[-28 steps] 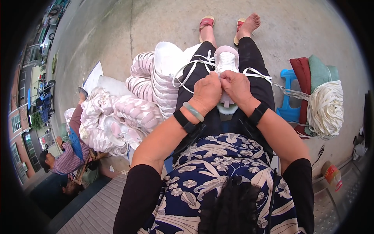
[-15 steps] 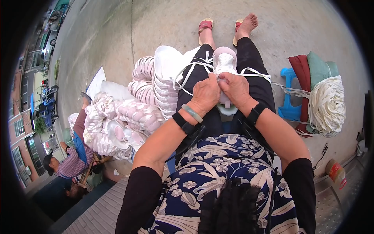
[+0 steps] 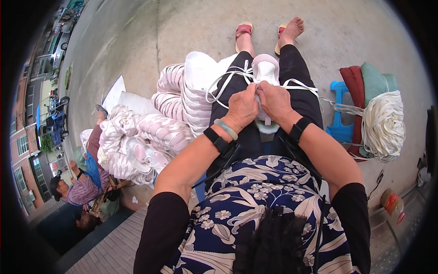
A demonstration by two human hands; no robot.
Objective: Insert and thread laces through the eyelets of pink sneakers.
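Observation:
A white and pale pink shoe (image 3: 265, 68) lies across my thighs, its rounded end away from me. My left hand (image 3: 242, 108) and my right hand (image 3: 274, 101) meet over its middle, fingers pinched together and thumbs nearly touching. Between the fingertips is a flat white shoelace (image 3: 224, 76); the exact grip is partly hidden by the fingers. One length loops out over my left thigh, and another runs across my right thigh.
On my left are stacked white and pink shoe uppers (image 3: 171, 86) and a heaped pile (image 3: 153, 130). On my right, a blue stool (image 3: 336, 123) carries red and green cloth and a bundle of white laces (image 3: 384, 119). A person (image 3: 84, 189) sits at far left.
Both hands stay pinched at the shoe's middle, with fingertips drawn closer together. The person at far left has raised an arm. The view has shifted slightly.

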